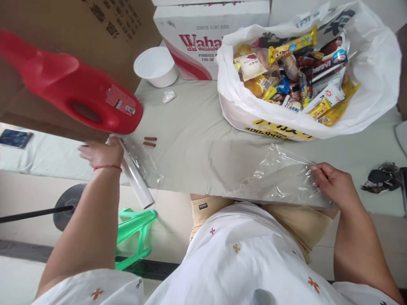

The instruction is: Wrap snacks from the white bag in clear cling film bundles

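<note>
Clear plastic film (280, 176) stretches over the front of the table to the right, its edge pinched by my right hand (332, 184). On the left, a white roll of film (136, 176) slants past the table's front edge, with loose film beside it. My left hand (103, 153) is at the roll's upper end, fingers spread and slightly blurred, the thumb against the roll. Behind that hand lies a big red bottle (85, 93) with a handle. Two small brown strips (149, 141) rest on the cloth right of the roll.
A white bag (270, 123) full of packaged snacks stands at the back right. Behind are a white bowl (157, 67), a crumpled white piece (169, 96) and a Wahaha carton (190, 38). A phone (15, 138) lies far left, dark tangled items (381, 178) far right, a green stool (136, 233) below.
</note>
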A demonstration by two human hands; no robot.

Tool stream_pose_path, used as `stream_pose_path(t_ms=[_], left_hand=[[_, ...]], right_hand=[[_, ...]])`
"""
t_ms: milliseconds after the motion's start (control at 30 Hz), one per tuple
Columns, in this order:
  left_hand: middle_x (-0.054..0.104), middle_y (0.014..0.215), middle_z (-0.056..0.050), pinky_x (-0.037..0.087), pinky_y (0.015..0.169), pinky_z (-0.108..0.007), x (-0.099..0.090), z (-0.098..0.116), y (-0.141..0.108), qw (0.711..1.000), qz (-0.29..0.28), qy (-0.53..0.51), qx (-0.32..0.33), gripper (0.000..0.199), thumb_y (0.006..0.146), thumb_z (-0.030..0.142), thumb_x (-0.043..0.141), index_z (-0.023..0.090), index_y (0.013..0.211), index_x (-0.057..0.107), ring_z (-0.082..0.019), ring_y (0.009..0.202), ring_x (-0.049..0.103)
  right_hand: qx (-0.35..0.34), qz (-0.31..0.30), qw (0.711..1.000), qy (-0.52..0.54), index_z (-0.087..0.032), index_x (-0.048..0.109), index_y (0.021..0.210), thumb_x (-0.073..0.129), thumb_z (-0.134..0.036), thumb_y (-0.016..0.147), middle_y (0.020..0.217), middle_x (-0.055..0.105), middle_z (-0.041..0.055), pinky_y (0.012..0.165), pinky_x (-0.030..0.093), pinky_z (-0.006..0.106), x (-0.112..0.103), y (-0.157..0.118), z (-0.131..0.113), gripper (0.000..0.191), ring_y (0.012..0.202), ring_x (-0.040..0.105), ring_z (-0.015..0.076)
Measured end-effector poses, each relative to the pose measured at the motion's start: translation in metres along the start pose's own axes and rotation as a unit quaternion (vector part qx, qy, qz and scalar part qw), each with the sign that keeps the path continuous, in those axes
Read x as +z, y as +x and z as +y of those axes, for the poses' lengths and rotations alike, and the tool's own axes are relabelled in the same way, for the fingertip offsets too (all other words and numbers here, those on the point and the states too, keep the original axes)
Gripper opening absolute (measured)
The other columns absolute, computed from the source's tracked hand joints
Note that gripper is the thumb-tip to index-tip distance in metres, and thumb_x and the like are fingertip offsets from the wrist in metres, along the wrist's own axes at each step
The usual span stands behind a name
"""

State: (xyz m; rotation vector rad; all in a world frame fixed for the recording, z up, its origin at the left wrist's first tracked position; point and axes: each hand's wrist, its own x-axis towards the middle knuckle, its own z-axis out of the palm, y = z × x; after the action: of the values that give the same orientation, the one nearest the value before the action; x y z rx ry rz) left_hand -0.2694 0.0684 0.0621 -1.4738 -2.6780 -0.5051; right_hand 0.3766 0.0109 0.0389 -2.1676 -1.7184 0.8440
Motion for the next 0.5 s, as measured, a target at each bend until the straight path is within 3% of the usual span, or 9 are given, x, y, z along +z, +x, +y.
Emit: stream_pose_path(t_ms=[67, 100, 167, 267, 300, 400, 467, 500], left_hand=[[0.052, 0.145, -0.022, 0.035, 0.115, -0.069, -0.003, 0.021, -0.022, 0.993, 0.108, 0.006, -0.045, 0.051, 0.089, 0.05, 0.054, 0.016, 0.127, 0.051, -0.043, 0.139, 0.043], [0.053, 0.144, -0.023, 0.034, 0.118, -0.066, -0.004, 0.036, -0.037, 0.989, 0.15, -0.001, 0.0, 0.047, 0.087, 0.046, 0.056, 0.016, 0.124, 0.054, -0.041, 0.139, 0.045], [0.059, 0.129, -0.022, 0.044, 0.112, -0.058, -0.004, 0.077, -0.073, 0.978, 0.163, -0.061, 0.115, 0.034, 0.09, 0.041, 0.053, 0.017, 0.113, 0.059, -0.034, 0.129, 0.054], [0.067, 0.105, -0.014, 0.049, 0.108, -0.05, 0.003, 0.155, -0.132, 0.949, 0.041, -0.168, 0.262, 0.028, 0.1, 0.042, 0.041, 0.024, 0.092, 0.061, -0.028, 0.118, 0.062], [0.069, 0.099, -0.012, 0.051, 0.106, -0.047, 0.007, 0.182, -0.15, 0.924, -0.033, -0.207, 0.32, 0.033, 0.102, 0.042, 0.036, 0.025, 0.091, 0.062, -0.026, 0.113, 0.065], [0.074, 0.102, -0.011, 0.053, 0.102, -0.039, 0.028, 0.256, -0.193, 0.801, -0.208, -0.298, 0.475, 0.042, 0.107, 0.042, 0.032, 0.023, 0.093, 0.067, -0.022, 0.108, 0.068], [0.076, 0.106, -0.012, 0.052, 0.104, -0.04, 0.047, 0.29, -0.21, 0.75, -0.254, -0.304, 0.529, 0.05, 0.11, 0.042, 0.027, 0.02, 0.097, 0.07, -0.023, 0.111, 0.069], [0.077, 0.111, -0.013, 0.05, 0.107, -0.042, 0.057, 0.301, -0.216, 0.744, -0.269, -0.281, 0.544, 0.052, 0.11, 0.043, 0.026, 0.019, 0.102, 0.071, -0.023, 0.114, 0.069]], right_hand=[[-0.022, -0.002, 1.0, -0.008, -0.026, 0.063, 0.087, 0.05, -0.057, 0.097, 0.065, 0.068, 0.0019, 0.069, 0.047, 0.036, -0.004, 0.005, -0.002, 0.035, 0.056, 0.061, 0.0206], [-0.032, -0.004, 0.999, -0.011, -0.025, 0.064, 0.088, 0.05, -0.057, 0.097, 0.066, 0.068, 0.0018, 0.068, 0.047, 0.036, -0.006, 0.008, -0.002, 0.035, 0.056, 0.061, 0.0199], [-0.046, -0.002, 0.999, -0.015, -0.025, 0.064, 0.09, 0.05, -0.056, 0.098, 0.067, 0.069, 0.0012, 0.067, 0.046, 0.034, -0.009, 0.014, -0.003, 0.035, 0.058, 0.061, 0.019], [-0.067, 0.002, 0.997, -0.029, -0.024, 0.064, 0.086, 0.051, -0.056, 0.096, 0.068, 0.069, 0.0005, 0.066, 0.044, 0.032, -0.011, 0.022, -0.005, 0.035, 0.062, 0.061, 0.0188], [-0.075, 0.002, 0.997, -0.035, -0.024, 0.063, 0.085, 0.051, -0.055, 0.095, 0.067, 0.068, 0.0003, 0.066, 0.043, 0.031, -0.011, 0.024, -0.006, 0.035, 0.062, 0.06, 0.0186], [-0.1, -0.003, 0.994, -0.044, -0.025, 0.06, 0.08, 0.049, -0.055, 0.096, 0.064, 0.065, -0.0003, 0.064, 0.041, 0.03, -0.011, 0.032, -0.013, 0.036, 0.06, 0.057, 0.0178], [-0.12, -0.011, 0.992, -0.039, -0.024, 0.059, 0.079, 0.048, -0.054, 0.097, 0.064, 0.064, -0.0003, 0.064, 0.04, 0.029, -0.01, 0.037, -0.018, 0.036, 0.06, 0.056, 0.0171], [-0.13, -0.015, 0.991, -0.037, -0.024, 0.059, 0.079, 0.047, -0.054, 0.097, 0.064, 0.064, -0.0003, 0.064, 0.04, 0.029, -0.011, 0.04, -0.02, 0.037, 0.061, 0.056, 0.0168]])
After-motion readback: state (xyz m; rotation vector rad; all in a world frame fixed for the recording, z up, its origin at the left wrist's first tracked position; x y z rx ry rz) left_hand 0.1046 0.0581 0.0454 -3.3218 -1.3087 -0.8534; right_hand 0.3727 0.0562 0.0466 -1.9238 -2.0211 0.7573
